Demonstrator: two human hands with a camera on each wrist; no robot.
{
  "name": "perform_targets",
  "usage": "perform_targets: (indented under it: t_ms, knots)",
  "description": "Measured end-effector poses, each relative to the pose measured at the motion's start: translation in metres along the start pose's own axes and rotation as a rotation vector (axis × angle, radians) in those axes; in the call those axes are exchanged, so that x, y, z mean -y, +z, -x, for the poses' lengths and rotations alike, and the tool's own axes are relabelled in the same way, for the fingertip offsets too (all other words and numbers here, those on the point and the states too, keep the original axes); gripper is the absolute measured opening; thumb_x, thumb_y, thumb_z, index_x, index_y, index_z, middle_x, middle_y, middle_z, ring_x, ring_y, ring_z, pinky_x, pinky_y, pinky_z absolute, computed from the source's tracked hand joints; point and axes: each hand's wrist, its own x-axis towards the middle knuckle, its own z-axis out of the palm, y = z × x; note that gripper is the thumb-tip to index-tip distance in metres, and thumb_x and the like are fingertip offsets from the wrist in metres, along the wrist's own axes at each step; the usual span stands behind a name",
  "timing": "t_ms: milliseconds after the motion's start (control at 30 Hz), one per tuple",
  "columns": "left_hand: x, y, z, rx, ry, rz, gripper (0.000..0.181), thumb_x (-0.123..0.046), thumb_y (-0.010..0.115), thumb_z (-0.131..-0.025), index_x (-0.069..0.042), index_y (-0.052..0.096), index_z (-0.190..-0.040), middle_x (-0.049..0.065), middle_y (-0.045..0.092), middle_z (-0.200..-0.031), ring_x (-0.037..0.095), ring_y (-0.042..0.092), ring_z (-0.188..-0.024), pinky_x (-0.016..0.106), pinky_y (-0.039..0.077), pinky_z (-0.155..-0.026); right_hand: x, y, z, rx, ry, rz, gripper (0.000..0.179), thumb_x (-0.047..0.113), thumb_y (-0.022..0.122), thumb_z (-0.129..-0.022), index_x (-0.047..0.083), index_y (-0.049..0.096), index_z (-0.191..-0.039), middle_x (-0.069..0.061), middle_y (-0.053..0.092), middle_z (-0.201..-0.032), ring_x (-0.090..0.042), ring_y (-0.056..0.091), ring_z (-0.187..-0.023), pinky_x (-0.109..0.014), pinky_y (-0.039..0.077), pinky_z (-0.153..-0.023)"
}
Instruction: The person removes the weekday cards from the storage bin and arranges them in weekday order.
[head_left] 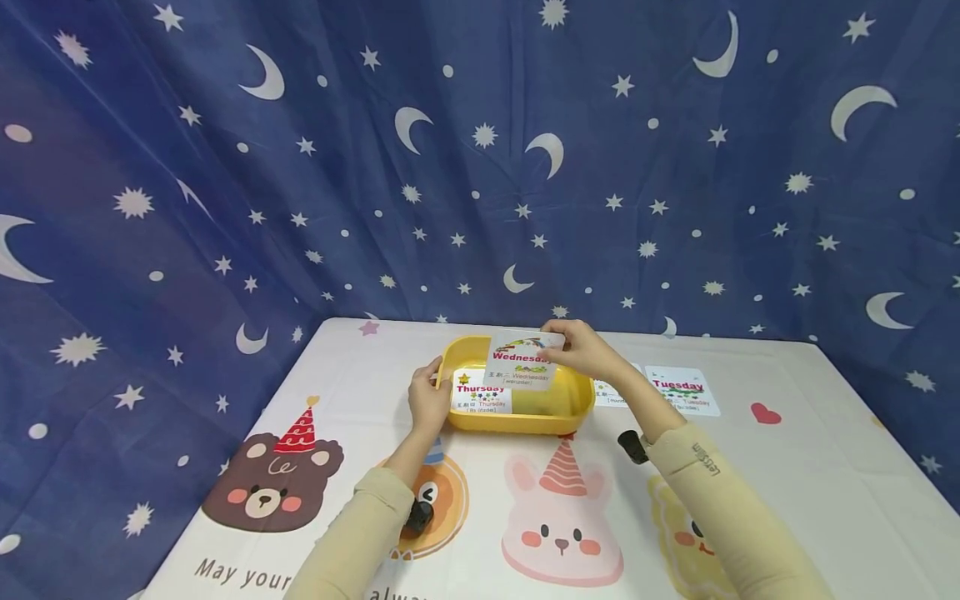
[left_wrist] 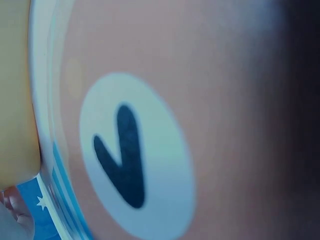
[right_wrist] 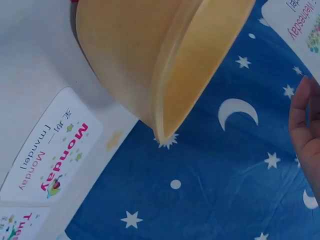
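Note:
A yellow plastic basket (head_left: 517,424) stands on the table, and my left hand (head_left: 430,402) grips its left end by the rim. Inside it lies a Thursday card (head_left: 480,402), partly covered in the head view. My right hand (head_left: 588,348) pinches a Wednesday card (head_left: 517,368) by its right edge, holding it up over the basket. In the right wrist view that hand (right_wrist: 306,125) and the card (right_wrist: 295,25) show at the right edge. The left wrist view has the basket's side (left_wrist: 17,100) and a few fingers of my left hand (left_wrist: 17,212).
Right of the basket, a Tuesday card (head_left: 684,388) lies flat beside a Monday card (right_wrist: 50,150), which my right arm partly hides in the head view. The white tablecloth (head_left: 825,467) bears cartoon animal prints. A blue star-patterned curtain (head_left: 480,167) hangs behind the table.

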Motion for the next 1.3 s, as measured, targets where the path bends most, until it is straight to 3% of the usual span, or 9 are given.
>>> perform_targets:
  t_ms: [167,500,700,833,933,1000,1133,1300]
  knots:
    - [-0.002,-0.001,-0.001,0.001,-0.004,0.006,0.046,0.007,0.055,-0.082,0.0,0.056,-0.128,0.019,0.059,-0.119,0.031,0.059,-0.096,0.039,0.053,-0.084,-0.001,-0.007,0.012,-0.074,0.076,-0.088,0.019,0.007,0.065,-0.086,-0.004,0.061,-0.101,-0.016,0.066,-0.09,-0.012,0.058,-0.069,-0.018,0.05,-0.061]
    - [-0.002,-0.001,-0.002,-0.002,0.002,0.011,0.045,0.007,0.056,-0.083,0.001,0.057,-0.127,0.019,0.059,-0.118,0.03,0.059,-0.095,0.039,0.053,-0.082,0.006,-0.016,0.042,-0.177,0.191,-0.197,0.022,0.01,0.064,-0.086,-0.002,0.055,-0.101,-0.012,0.065,-0.092,-0.009,0.058,-0.076,-0.022,0.053,-0.07]
    - [-0.003,0.0,-0.001,0.006,0.007,-0.008,0.046,0.007,0.055,-0.082,0.001,0.056,-0.127,0.019,0.06,-0.116,0.031,0.059,-0.093,0.039,0.054,-0.081,0.006,-0.021,0.063,-0.184,0.238,-0.207,0.028,0.012,0.064,-0.087,-0.004,0.055,-0.108,-0.015,0.066,-0.098,-0.006,0.059,-0.076,-0.017,0.052,-0.068]
    - [-0.002,0.001,0.001,0.004,0.004,-0.011,0.046,0.007,0.055,-0.082,0.001,0.056,-0.127,0.019,0.06,-0.116,0.031,0.059,-0.093,0.039,0.054,-0.082,0.004,-0.024,0.08,-0.186,0.256,-0.214,0.036,0.015,0.065,-0.088,-0.004,0.055,-0.116,-0.007,0.068,-0.092,-0.004,0.057,-0.07,-0.017,0.049,-0.061]
    - [-0.001,0.0,0.002,-0.005,0.002,-0.003,0.046,0.008,0.056,-0.082,0.001,0.057,-0.127,0.019,0.06,-0.116,0.031,0.059,-0.093,0.04,0.053,-0.082,0.002,-0.026,0.091,-0.173,0.248,-0.262,0.037,0.014,0.062,-0.09,-0.007,0.053,-0.118,-0.008,0.069,-0.095,-0.002,0.062,-0.075,-0.017,0.053,-0.066]
    - [0.0,0.0,0.002,-0.009,0.0,-0.001,0.045,0.008,0.056,-0.082,0.001,0.057,-0.126,0.02,0.06,-0.116,0.031,0.058,-0.093,0.04,0.053,-0.082,0.0,-0.028,0.098,-0.154,0.247,-0.29,0.037,0.014,0.06,-0.091,-0.009,0.051,-0.119,-0.013,0.069,-0.104,-0.003,0.065,-0.082,-0.018,0.055,-0.075]
    - [0.002,0.0,0.001,-0.011,0.007,-0.002,0.045,0.007,0.056,-0.082,0.0,0.058,-0.126,0.02,0.06,-0.116,0.031,0.058,-0.093,0.04,0.053,-0.08,-0.005,-0.031,0.112,-0.127,0.263,-0.298,0.041,0.014,0.058,-0.092,-0.011,0.046,-0.123,-0.024,0.063,-0.113,-0.002,0.064,-0.086,-0.017,0.054,-0.078]
    - [0.002,0.001,0.0,-0.006,0.019,-0.004,0.046,0.007,0.055,-0.081,0.001,0.058,-0.126,0.021,0.06,-0.117,0.031,0.059,-0.092,0.04,0.054,-0.078,-0.019,-0.036,0.127,-0.119,0.302,-0.3,0.047,0.012,0.057,-0.093,-0.011,0.039,-0.129,-0.02,0.062,-0.112,0.0,0.062,-0.086,-0.017,0.054,-0.078]
